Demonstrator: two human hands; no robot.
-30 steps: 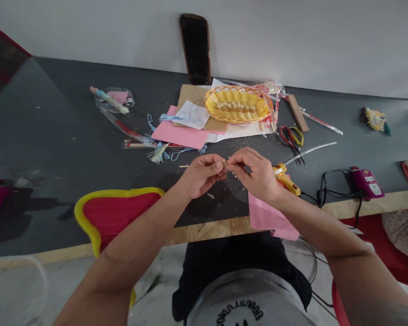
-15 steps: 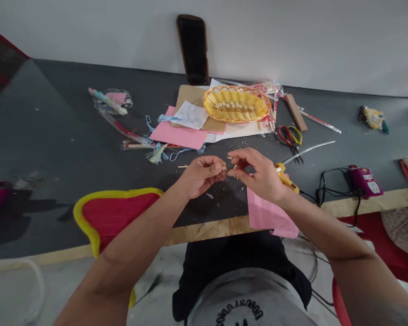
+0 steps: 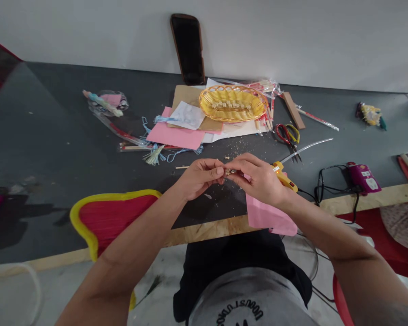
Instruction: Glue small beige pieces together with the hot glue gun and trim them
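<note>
Over the dark table (image 3: 122,172), my left hand (image 3: 204,177) is closed in a pinch on a small beige piece (image 3: 229,171), which is mostly covered by fingertips. My right hand (image 3: 253,176) meets it from the right, thumb and fingers closed around the same piece. Crumbs lie on the table around the hands. Behind them a yellow woven basket (image 3: 251,112) holds a row of small beige bits (image 3: 231,105). Just right of my right hand lies a yellow glue gun (image 3: 284,179) with a clear glue stick.
Red-handled scissors (image 3: 285,136) and a wooden block (image 3: 293,110) lie at the back right. A purple power socket (image 3: 364,178) with black cable is at the right. Pink paper (image 3: 268,213) hangs over the front edge. A phone (image 3: 189,50) leans on the wall.
My right hand has moved left and its fingers have closed in on the piece at my left fingertips. The whole view has shifted slightly.
</note>
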